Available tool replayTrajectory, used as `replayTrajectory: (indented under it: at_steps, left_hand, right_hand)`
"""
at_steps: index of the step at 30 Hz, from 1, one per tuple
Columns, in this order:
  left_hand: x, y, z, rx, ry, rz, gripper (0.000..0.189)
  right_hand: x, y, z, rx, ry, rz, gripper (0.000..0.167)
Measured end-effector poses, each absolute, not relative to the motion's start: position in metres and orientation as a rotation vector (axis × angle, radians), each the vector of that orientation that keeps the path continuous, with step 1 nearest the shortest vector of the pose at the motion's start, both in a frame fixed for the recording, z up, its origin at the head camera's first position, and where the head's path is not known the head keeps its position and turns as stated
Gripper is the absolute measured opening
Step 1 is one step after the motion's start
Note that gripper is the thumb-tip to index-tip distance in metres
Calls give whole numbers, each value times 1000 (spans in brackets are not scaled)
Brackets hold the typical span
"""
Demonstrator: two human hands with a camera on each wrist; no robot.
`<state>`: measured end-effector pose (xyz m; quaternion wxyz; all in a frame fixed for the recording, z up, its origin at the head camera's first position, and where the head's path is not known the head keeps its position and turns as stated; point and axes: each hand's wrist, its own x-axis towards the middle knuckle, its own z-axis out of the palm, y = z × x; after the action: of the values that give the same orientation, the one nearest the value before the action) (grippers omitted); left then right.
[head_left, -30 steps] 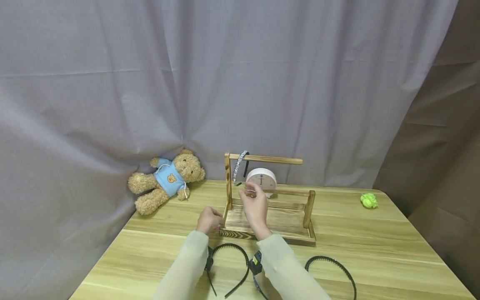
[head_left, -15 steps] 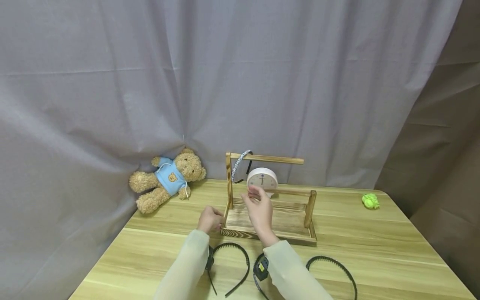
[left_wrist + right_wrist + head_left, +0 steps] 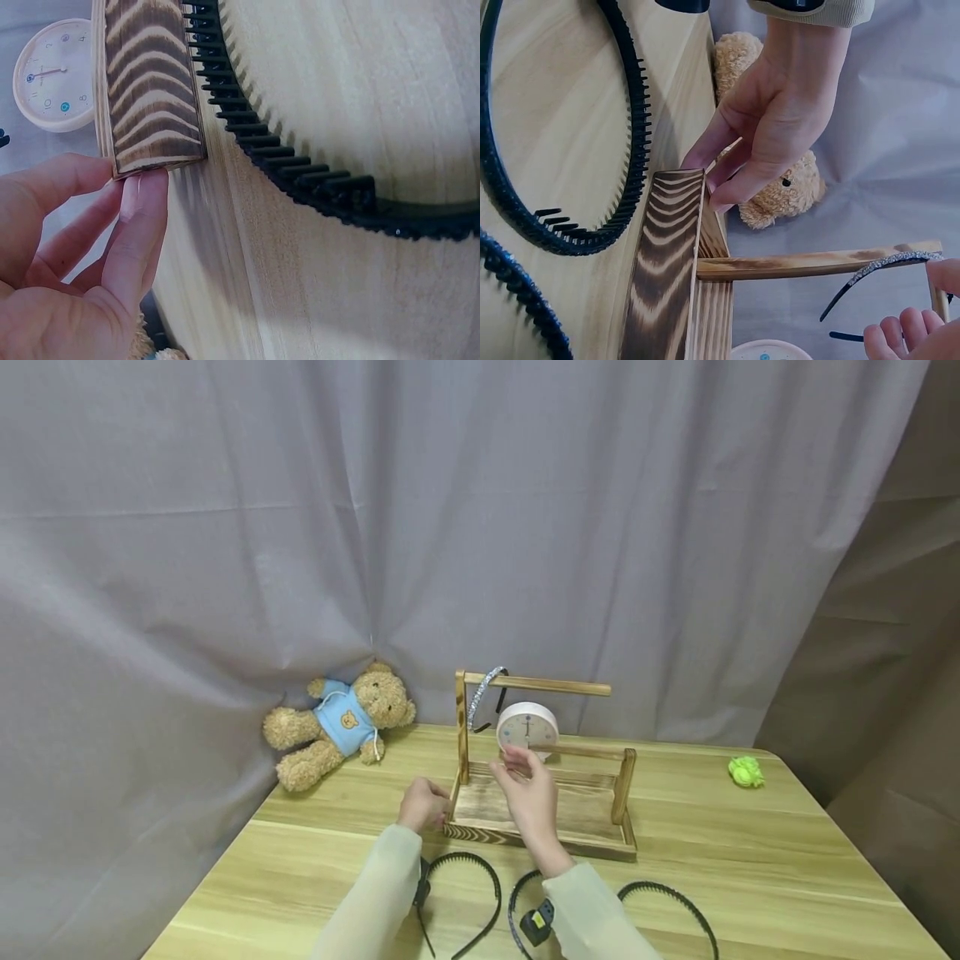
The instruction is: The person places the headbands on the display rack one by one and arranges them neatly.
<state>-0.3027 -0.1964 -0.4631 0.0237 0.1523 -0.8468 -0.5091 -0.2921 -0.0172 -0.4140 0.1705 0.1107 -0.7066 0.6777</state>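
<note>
Rack (image 3: 577,814): wooden, dark-striped. Left hand (image 3: 424,804): fingers pinch corner. Right hand (image 3: 534,802): fingers curved, thumb apart. Silver headband (image 3: 481,694) hangs beyond right fingers; clock (image 3: 517,727) behind them.

Head view: from the person's side, above a brown rectangular wooden rack (image 3: 585,814), facing forward and down, set back enough to span it. Left wrist view: close, rolled sideways, at the rack's front left corner. Right wrist view: close, oppositely rolled, facing the rack's left end. Both wrist views share that corner and part of a round white clock (image 3: 528,727).
</note>
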Motion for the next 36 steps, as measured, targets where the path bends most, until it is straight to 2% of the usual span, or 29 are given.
replayTrajectory:
  at_steps: [36]
  left_hand:
    - [-300,-194,-463,444,-2634,-1523,12]
  right_hand:
    - [-264,16,-411,273,-2105,1982,43]
